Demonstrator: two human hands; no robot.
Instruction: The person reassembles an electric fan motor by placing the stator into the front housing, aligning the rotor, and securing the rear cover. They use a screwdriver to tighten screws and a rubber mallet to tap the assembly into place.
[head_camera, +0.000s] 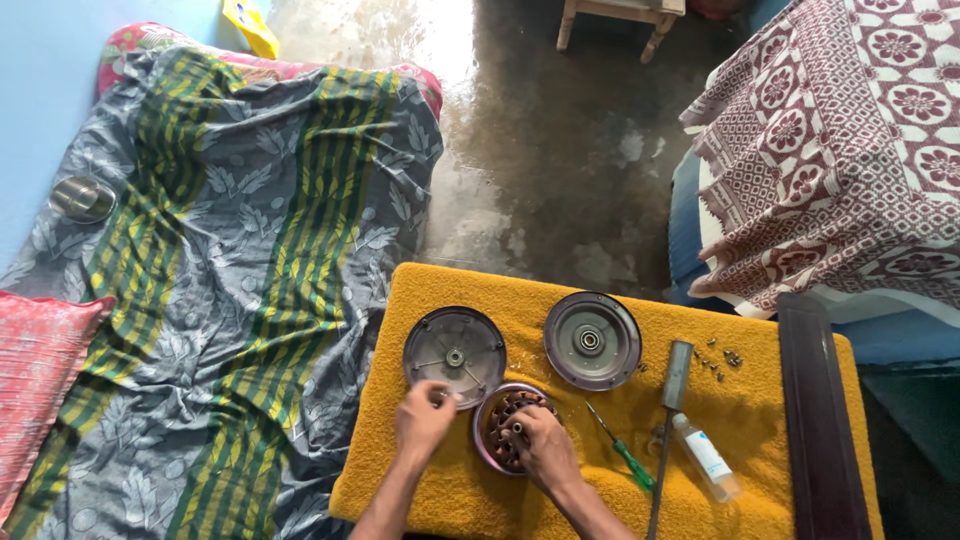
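2 round covers (455, 350) lie off, just behind the wound motor core (505, 428); right hand (540, 447) grips the core; left hand (425, 412) pinches something small, unclear; screws (718, 360) loose, reassembly undone.

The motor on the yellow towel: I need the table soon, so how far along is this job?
Well into it. Two round covers already lie off, and loose screws sit aside. In hand: the left hand and right hand rest on the copper-wound core. The green screwdriver and small bottle lie unused. Nothing is back together yet.
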